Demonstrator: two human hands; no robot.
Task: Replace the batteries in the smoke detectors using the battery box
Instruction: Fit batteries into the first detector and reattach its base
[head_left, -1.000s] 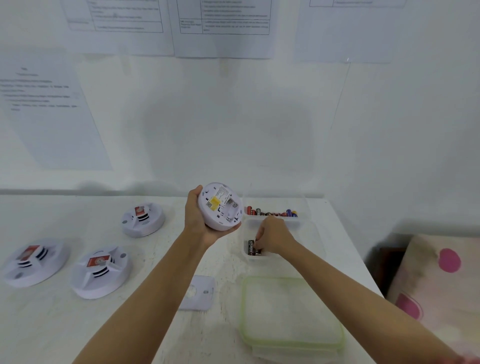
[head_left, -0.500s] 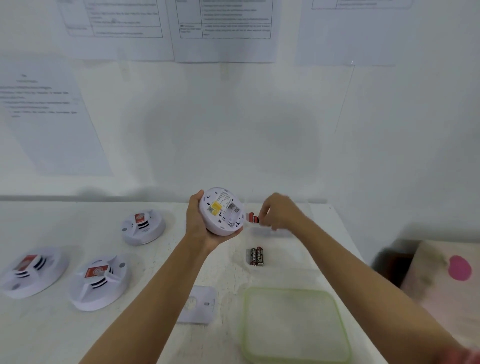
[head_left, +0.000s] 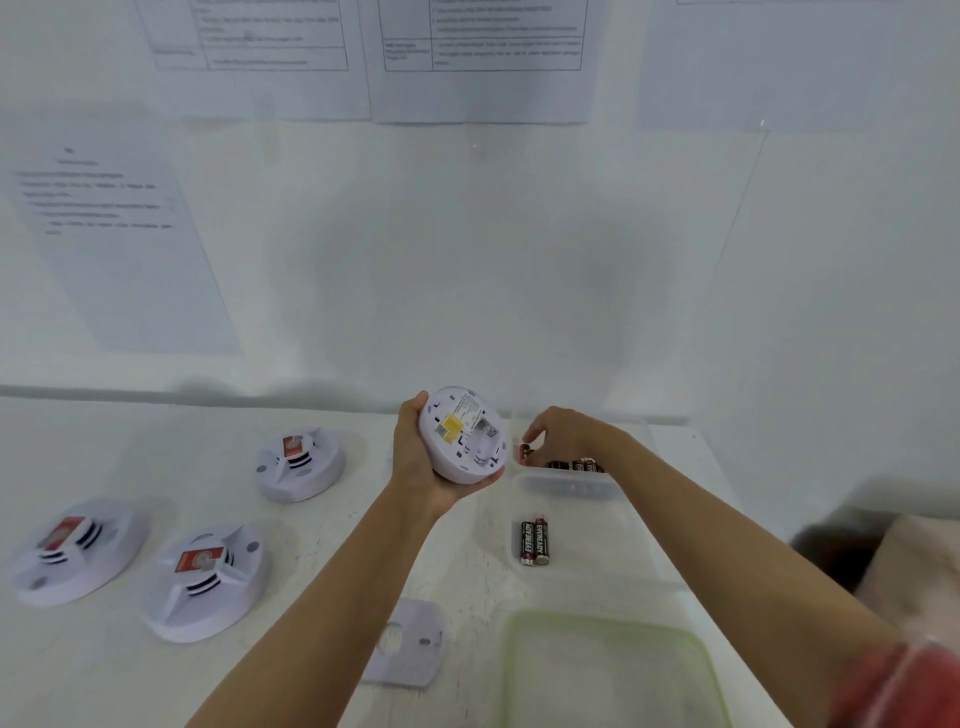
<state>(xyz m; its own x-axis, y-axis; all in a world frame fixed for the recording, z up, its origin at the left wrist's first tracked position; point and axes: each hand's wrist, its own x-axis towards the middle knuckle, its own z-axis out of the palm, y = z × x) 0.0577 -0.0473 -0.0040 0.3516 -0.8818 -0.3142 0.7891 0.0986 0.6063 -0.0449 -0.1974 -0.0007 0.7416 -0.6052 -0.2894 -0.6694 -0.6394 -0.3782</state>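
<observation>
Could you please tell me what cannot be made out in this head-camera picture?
1. Head view: whether the right hand pinches a battery in the battery box; its own fingers cover the contact.
2. Head view: text on the wall sheets and on the label of the smoke detector in the left hand; blurred and too small.
3. Head view: the green-rimmed lid, near side; cut off by the bottom edge.
</observation>
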